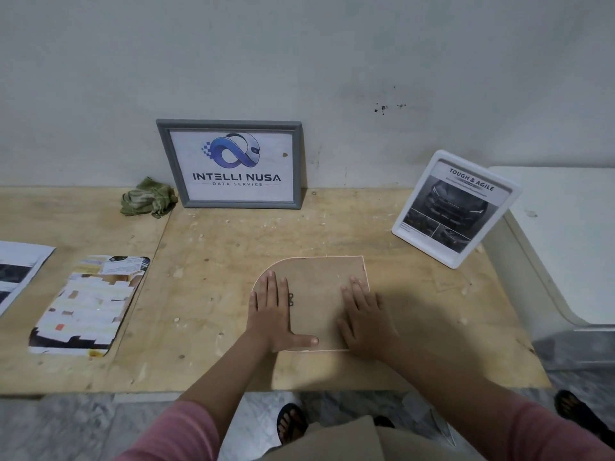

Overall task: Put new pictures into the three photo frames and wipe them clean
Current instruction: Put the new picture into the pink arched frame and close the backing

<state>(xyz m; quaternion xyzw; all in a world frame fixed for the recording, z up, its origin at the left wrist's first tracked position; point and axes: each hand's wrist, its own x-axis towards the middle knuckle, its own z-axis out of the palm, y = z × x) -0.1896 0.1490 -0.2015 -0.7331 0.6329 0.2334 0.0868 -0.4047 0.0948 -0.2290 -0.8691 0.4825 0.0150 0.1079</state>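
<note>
A face-down photo frame (312, 301), brown backing board up, is being pressed flat on the near-centre plywood tabletop (206, 247) by the left hand (271, 311) and right hand (362, 314), fingers straight, each covering one side, grasping nothing.

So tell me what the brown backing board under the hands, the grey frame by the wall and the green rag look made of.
Brown backing board: likely matte hardboard or MDF, uniform and grainless. Grey rectangular frame: moulded profile, dull painted finish; wood or plastic, unclear. Crumpled green rag: soft woven cloth, going by its folds and faded patches.
</note>
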